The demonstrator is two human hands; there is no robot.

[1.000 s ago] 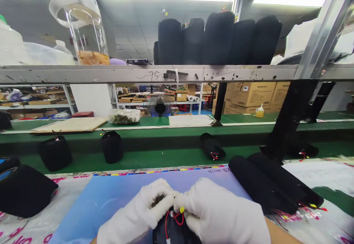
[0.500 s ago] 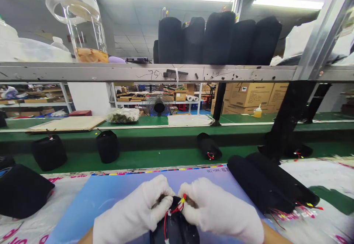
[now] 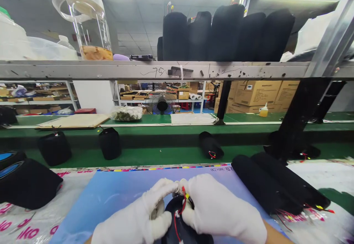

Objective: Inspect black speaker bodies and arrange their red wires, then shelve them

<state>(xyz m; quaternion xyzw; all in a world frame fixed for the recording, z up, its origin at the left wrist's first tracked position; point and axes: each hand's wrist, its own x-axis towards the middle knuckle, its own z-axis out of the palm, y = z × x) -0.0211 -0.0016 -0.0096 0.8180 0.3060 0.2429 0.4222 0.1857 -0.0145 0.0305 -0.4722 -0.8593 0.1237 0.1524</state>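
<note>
Both my hands wear white gloves and meet at the bottom centre, around a black-covered roll with red wires. My left hand holds its left side, thumb on the near face and fingers curled over the far edge. From the right, my right hand pinches the roll's upper edge beside the red wires and their red and yellow connector. The fingertips of both gloves touch at the top. The roll's far side is hidden, and its lower end runs out of view.
Under my hands lies a blue-purple sheet. Two long black rolls with wires rest at right, and black sleeves at left. Several black pieces stand on the green bench. A metal shelf crosses above, carrying black cylinders and a glass jar.
My fingertips have come together above the roll, and the roll is tilted differently, its near face broader in view. The whole view has shifted slightly.
</note>
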